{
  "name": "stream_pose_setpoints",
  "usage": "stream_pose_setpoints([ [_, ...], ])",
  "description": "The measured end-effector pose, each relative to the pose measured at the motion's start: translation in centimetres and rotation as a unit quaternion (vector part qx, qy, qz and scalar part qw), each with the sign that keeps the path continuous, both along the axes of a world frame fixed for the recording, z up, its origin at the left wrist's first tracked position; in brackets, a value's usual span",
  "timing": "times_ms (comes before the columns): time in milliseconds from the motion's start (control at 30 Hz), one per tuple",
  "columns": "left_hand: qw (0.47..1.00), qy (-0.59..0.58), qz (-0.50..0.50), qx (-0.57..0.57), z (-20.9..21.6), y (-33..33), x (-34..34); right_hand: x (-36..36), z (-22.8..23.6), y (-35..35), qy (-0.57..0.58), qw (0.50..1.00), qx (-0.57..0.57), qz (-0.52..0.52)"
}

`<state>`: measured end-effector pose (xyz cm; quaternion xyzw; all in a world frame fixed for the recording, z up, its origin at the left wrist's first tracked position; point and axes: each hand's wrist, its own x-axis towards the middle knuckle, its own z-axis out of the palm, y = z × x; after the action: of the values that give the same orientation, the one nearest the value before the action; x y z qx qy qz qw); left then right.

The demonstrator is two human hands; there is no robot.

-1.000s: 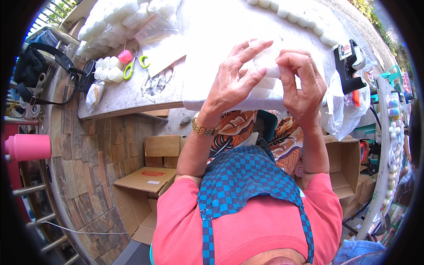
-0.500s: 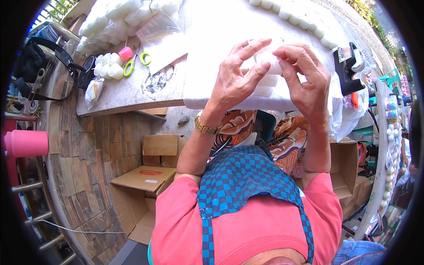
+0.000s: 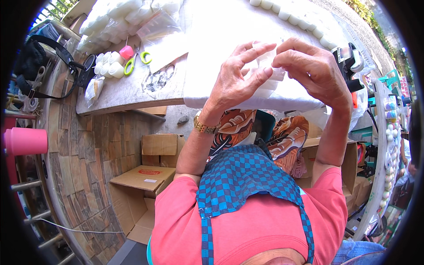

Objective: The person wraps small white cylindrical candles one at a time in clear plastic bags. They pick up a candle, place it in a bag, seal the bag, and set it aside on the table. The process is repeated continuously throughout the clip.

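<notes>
Both hands raised over the white cloth point(image 3: 229, 31) at the table's near edge. Left hand point(image 3: 234, 81) and right hand point(image 3: 316, 73) pinch a clear plastic bag of white pieces point(image 3: 270, 66) between their fingertips, the bag caught between the two hands. Green-handled scissors point(image 3: 134, 62) lie well apart, leftward.
</notes>
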<state>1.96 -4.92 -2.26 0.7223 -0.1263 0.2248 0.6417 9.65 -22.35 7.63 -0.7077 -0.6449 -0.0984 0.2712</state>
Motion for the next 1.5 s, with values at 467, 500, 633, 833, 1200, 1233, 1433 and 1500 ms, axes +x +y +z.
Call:
stream_pose_setpoints([
  [467, 1.000, -0.004, -0.014, 0.028, -0.3, 0.4, -0.2, 0.8, 0.5, -0.1, 0.045, 0.997, -0.047, 0.045],
  [500, 1.000, -0.003, -0.018, 0.023, -0.3, 0.4, -0.2, 0.7, 0.5, 0.0, 0.044, 0.997, -0.041, 0.052],
  [633, 0.999, 0.008, -0.024, 0.027, -0.1, 0.6, -0.2, 0.2, -0.1, 0.5, -0.006, 0.999, -0.023, 0.036],
  [833, 0.999, 0.014, -0.033, 0.001, -0.2, 0.7, -0.4, -0.6, -1.1, 0.9, -0.049, 0.998, 0.023, -0.022],
  [1200, 0.991, 0.018, 0.033, 0.130, 1.2, 0.0, -1.3, -4.9, -4.6, -1.1, 0.104, 0.947, 0.180, -0.247],
  [1233, 0.987, -0.003, 0.035, 0.157, 1.5, 0.3, -1.3, -5.3, -5.3, -0.8, 0.093, 0.944, 0.196, -0.249],
  [1433, 0.954, -0.090, 0.051, 0.283, 3.1, 1.5, -0.8, -7.5, -5.7, 0.2, 0.081, 0.924, 0.234, -0.291],
  [1500, 0.954, -0.095, 0.016, 0.284, 3.8, 2.1, -0.5, -7.5, -5.9, 0.5, 0.075, 0.921, 0.241, -0.297],
])
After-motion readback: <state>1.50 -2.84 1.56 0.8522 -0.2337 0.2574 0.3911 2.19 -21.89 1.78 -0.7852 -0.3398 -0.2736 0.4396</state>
